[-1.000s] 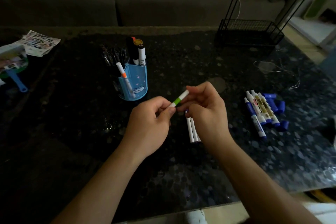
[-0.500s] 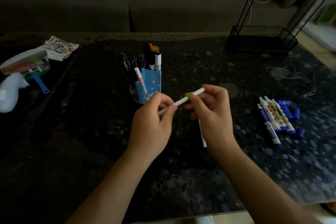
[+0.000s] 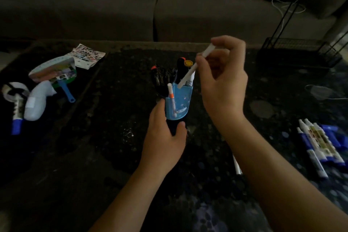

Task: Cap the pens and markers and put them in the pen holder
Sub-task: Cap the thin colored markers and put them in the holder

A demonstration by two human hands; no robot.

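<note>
Right hand (image 3: pixel 224 81) pinches a white pen (image 3: pixel 188 74) between its fingers (image 3: pixel 200 61), pen tilted, lower tip at the mouth of the blue pen holder (image 3: pixel 180 103) just below-left of those fingers. Left hand (image 3: pixel 163 137) cups the holder's base, fingers along its left side, thumb at its lower front. An orange-banded pen (image 3: pixel 171 98) sits in the holder's front pocket, a black marker (image 3: pixel 181 68) in the back. Blue markers (image 3: pixel 316 147) and loose caps (image 3: pixel 330 131) lie on the surface (image 3: pixel 113 137) well right of both hands. More white pens (image 3: pixel 237 167) peek out beside the right forearm.
</note>
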